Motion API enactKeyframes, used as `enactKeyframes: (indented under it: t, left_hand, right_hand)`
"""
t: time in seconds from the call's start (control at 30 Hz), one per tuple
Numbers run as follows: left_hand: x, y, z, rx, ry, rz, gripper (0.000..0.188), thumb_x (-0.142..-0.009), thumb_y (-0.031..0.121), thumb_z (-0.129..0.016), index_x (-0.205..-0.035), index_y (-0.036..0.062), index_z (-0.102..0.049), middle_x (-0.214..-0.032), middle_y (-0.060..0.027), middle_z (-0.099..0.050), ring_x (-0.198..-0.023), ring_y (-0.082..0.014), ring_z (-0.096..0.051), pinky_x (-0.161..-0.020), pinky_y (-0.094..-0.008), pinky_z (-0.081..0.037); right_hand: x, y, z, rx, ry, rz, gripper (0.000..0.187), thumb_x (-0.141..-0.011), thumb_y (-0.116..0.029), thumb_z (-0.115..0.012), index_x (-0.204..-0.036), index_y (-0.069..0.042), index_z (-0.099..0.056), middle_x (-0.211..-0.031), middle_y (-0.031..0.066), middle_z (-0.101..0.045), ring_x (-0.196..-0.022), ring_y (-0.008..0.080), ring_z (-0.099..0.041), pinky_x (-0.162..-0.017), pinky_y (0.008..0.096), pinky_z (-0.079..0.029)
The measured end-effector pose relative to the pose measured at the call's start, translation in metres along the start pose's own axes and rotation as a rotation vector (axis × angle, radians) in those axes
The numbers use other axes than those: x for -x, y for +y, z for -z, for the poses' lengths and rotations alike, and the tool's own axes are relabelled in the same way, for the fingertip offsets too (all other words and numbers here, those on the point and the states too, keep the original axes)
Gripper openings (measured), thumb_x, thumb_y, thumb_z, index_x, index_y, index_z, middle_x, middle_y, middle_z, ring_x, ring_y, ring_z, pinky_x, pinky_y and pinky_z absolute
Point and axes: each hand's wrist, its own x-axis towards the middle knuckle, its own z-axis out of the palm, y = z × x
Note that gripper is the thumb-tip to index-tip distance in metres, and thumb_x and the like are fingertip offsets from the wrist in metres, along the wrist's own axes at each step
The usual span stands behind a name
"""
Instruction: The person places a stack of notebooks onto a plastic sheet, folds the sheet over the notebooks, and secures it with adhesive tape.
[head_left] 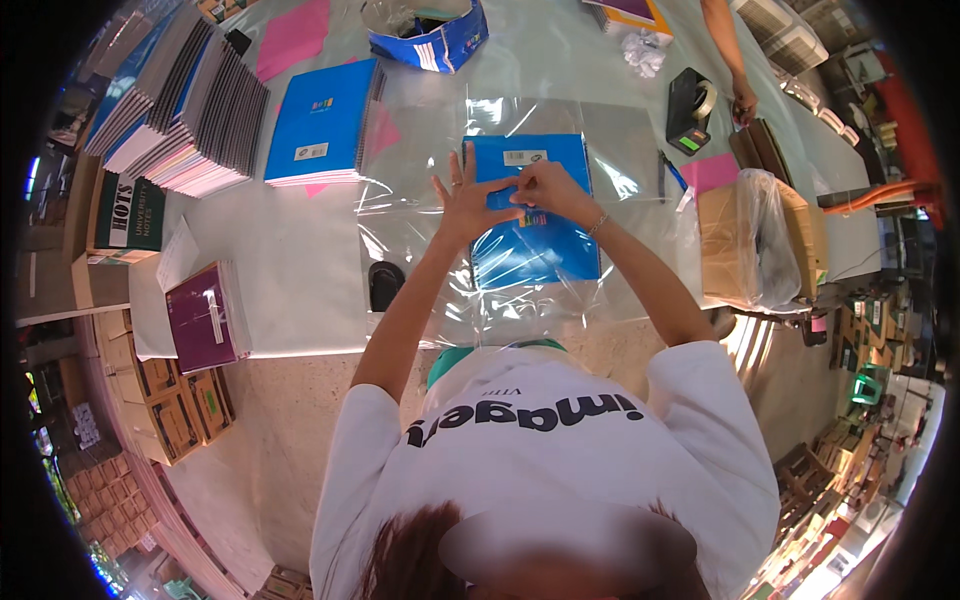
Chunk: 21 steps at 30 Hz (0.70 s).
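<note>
A blue notebook (555, 255) lies on the table in front of me, on or under a clear plastic sheet (415, 220) that spreads past its sides. Over the notebook's left part is my left hand (465, 207), fingers spread, with a finger and the thumb reaching toward my right hand. My right hand (553, 192) is above the middle of the cover, its fingers pinched together. Whatever sits in that pinch is too small to make out. A black oval object (385, 287) rests beside my left forearm.
Tall stacks of spiral notebooks (205, 125) and a blue notebook pile (320, 125) stand left. Purple notebooks (205, 315) lie at the near left edge. A tape dispenser (690, 112), pen (673, 171) and plastic-lined box (745, 245) are right. Another person's hand (743, 102) reaches in there.
</note>
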Motion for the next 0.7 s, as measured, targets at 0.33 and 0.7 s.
enactKeyframes:
  t: [0.33, 0.7]
  left_hand:
    - [0.059, 0.016, -0.031, -0.307, 0.286, -0.065, 0.053, -0.093, 0.04, -0.046, -0.14, 0.0165, -0.038, -0.152, -0.0071, -0.021, -0.141, -0.0297, -0.013, -0.106, -0.0653, -0.007]
    - [-0.047, -0.041, -0.014, 0.831, 0.457, 0.177, 0.069, -0.089, 0.044, -0.056, -0.142, 0.0095, -0.027, -0.137, -0.0228, -0.03, -0.133, -0.0397, -0.026, -0.106, -0.0508, -0.026]
  right_hand:
    - [0.01, -0.014, 0.007, 0.336, 0.065, -0.19, 0.041, -0.07, -0.04, -0.075, -0.062, -0.003, -0.061, -0.058, 0.0093, -0.061, -0.055, 0.0235, -0.061, -0.055, 0.0358, -0.047]
    - [0.001, 0.051, 0.036, 0.045, 0.788, -0.052, 0.053, -0.076, -0.04, -0.073, -0.111, -0.006, -0.053, -0.105, 0.0141, -0.052, -0.092, 0.026, -0.054, -0.072, 0.0371, -0.045]
